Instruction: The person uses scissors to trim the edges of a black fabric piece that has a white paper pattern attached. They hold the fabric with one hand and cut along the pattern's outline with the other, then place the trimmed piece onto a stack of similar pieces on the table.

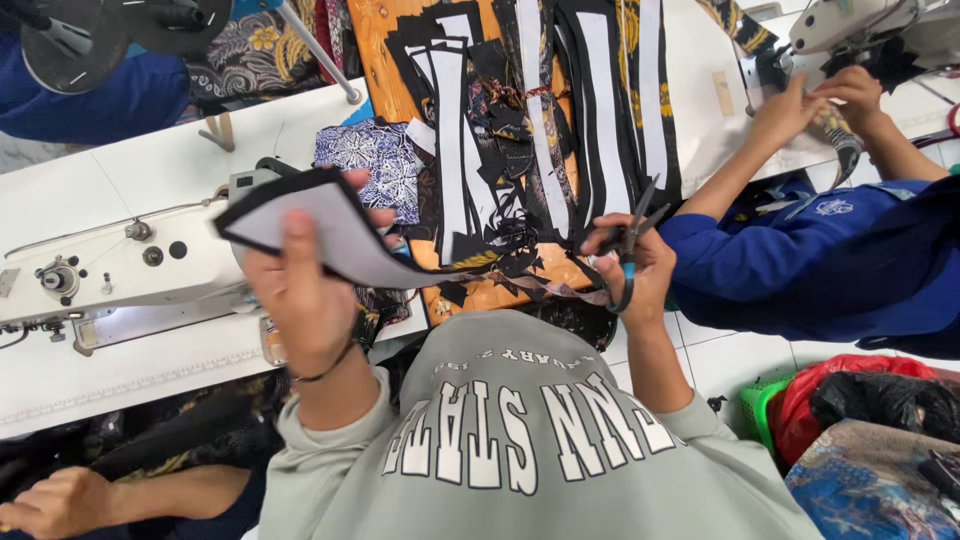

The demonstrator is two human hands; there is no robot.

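White tables (130, 150) fill the upper part of the frame, and it looks like a sewing room seen from above. Across the bottom middle is the person's grey sweatshirt (520, 440) with big white block letters on it. On the left is a white sewing machine (110, 265), lying long across the table. In the top middle is an orange board (385, 60) covered with long black and white fabric strips (590, 110) and small dark scraps. A blue and white flowery cloth (375, 160) lies just left of them. On the right, another person in a blue shirt (830, 255) works with both hands at a second sewing machine (860, 25) in the upper right corner; that machine is cut off by the edge. In the lower right is a green basket (757, 408) with red, black and patterned cloth in it. In the lower left corner, someone else's hand (60, 500) shows, partly cut off. The left hand (300, 290), left of middle, has its fingers closed around a curved fabric piece (330, 235), white with a black edge, held up in front of the machine. The right hand (630, 265), right of middle, has its fingers curled through the handles of dark scissors (632, 235), blades a little apart and pointing up. What the blades touch is hard to make out.
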